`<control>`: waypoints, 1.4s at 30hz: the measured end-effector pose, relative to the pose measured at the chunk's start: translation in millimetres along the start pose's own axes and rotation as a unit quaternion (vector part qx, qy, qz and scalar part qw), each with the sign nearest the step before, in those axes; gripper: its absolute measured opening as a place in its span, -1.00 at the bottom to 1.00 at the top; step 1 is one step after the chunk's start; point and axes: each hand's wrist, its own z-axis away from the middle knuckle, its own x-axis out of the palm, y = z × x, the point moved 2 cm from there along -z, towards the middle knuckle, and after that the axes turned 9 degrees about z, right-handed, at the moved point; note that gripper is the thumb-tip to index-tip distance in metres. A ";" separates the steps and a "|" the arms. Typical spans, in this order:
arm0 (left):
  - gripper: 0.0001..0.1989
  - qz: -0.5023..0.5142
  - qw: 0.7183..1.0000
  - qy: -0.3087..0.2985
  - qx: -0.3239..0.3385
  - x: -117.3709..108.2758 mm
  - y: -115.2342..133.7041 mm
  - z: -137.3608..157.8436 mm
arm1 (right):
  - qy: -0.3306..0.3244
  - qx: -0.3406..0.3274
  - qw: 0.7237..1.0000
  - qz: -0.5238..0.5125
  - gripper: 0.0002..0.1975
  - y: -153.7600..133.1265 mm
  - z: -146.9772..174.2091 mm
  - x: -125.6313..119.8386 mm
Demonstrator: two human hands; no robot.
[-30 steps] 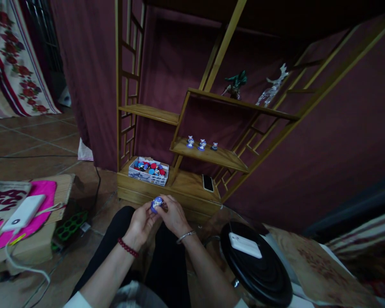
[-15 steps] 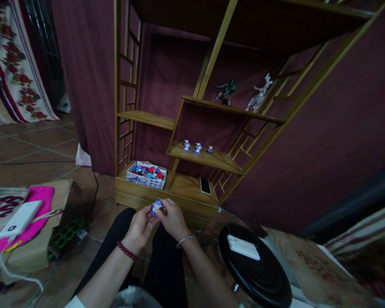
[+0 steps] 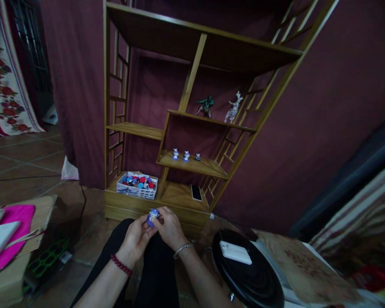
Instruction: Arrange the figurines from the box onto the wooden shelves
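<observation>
Between both hands, above my knees, is a small purple and white figurine (image 3: pixel 153 215). My left hand (image 3: pixel 137 236) wears a dark red bead bracelet and holds the figurine from the left and below, fingers closed on its base. My right hand (image 3: pixel 170 226), with a silver bangle at the wrist, pinches it from the right. On the middle shelf (image 3: pixel 192 166) stand several small figurines (image 3: pixel 186 156) in a row, purple-white ones and a darker one. Lower left, an open cardboard box (image 3: pixel 136 192) holds a heap of figurines with red and blue bases.
A black phone (image 3: pixel 196 192) lies on the bottom shelf. Higher up stand a green figure (image 3: pixel 205 106) and a clear deer ornament (image 3: pixel 234 108). To my right is a black round stool (image 3: pixel 250 278) bearing a white phone (image 3: pixel 235 252). A cardboard-topped stand (image 3: pixel 35 239) is at left.
My view has tilted up and shifted to the right, so the shelf appears lower and further left. Both hands still hold the figurine, in nearly the same pose.
</observation>
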 end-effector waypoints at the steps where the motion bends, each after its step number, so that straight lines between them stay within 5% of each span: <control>1: -0.83 -0.003 1.000 -0.002 -0.005 2.2 -1.3 0.4 | 0.002 0.004 1.000 0.000 -0.89 1.3 0.6 -2.5; 12: -0.88 -0.041 0.998 -0.034 -0.035 22.5 -14.4 -11.5 | 0.014 0.031 0.999 0.011 -0.91 25.5 -7.0 -20.3; 42: -0.82 -0.080 0.990 -0.111 -0.033 149.7 -36.0 -86.5 | 0.082 0.099 0.988 0.089 -0.89 121.2 -83.3 -97.8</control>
